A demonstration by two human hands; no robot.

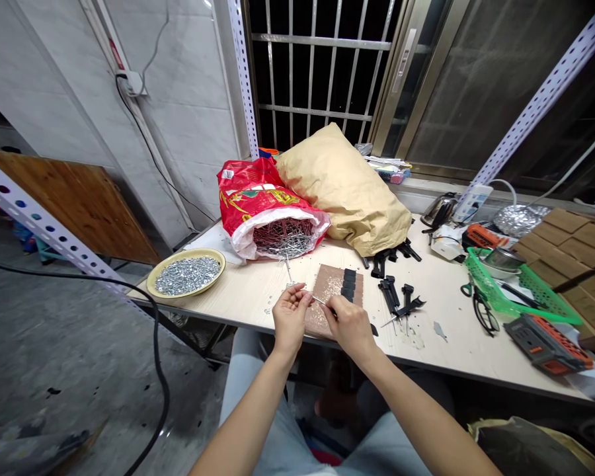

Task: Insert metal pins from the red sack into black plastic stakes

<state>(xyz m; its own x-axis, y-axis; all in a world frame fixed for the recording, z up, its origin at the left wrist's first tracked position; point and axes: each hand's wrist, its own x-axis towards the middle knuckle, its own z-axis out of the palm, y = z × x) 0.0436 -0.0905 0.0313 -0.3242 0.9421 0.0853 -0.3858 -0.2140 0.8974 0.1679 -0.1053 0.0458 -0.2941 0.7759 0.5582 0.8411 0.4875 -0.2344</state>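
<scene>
Thin silver steel nail [319,301] held between both hands over brown cardboard square [333,285], near edge of pale wooden table [446,297]. Likely light, stiff, slick, sharp-tipped; grip mid-shank. Right hand [351,325] fingers pinch one end. Left hand [289,317] fingers curled close at other end, grip unclear.

1. I read the pin [319,301] as thin, bright, shiny metal.
2. The board [333,281] looks brown, rough and matt.
3. The table [250,296] is pale, smooth laminate with a faint wood grain.
4. The red bag [248,198] is glossy plastic, and the sack [342,185] is matt brown paper.
5. The clips [391,291] look like black plastic.
</scene>
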